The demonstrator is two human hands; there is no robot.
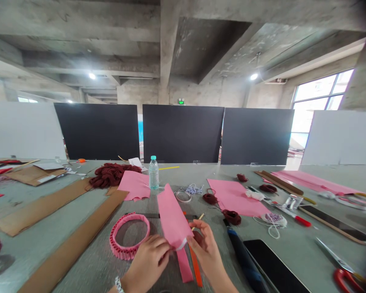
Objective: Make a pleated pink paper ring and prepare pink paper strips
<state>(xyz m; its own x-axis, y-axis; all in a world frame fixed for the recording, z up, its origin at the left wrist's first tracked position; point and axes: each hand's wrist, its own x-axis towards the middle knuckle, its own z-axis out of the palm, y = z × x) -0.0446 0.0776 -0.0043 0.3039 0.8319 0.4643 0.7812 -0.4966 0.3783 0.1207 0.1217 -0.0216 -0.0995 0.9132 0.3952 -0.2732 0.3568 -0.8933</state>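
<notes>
Head view showed both hands low at the near edge of the grey table [295,244], meeting on a pink paper strip [171,213]. The left hand [149,254] was closed on the strip's lower end, fingers curled over it and thumb tucked beneath. The right hand [205,248] pinched the same end from the other side, fingertips narrow and bent towards the left hand's. The strip rose from that shared pinch and leaned away and to the left, its upper end free in the air; a further length hung below the hands and lay on the table just beside an orange strip [195,268].

Judging by the grip, the step in hand looked like creasing or pleating the strip at the pinched spot, where a pale edge showed. A pleated pink ring [129,236] lay on the table just left of the left hand, apart from it. A clean fold there would call for both thumbs pressing evenly across the width while the free end stayed untwisted.

Farther off stood a water bottle [153,173], with a heap of dark red yarn [110,174] to its left and a roll of tape [183,196] to its right. A flat pink sheet [234,197] lay right of centre, a dark screen [274,268] near the right hand, and red-handled scissors [344,277] at the far right corner
</notes>
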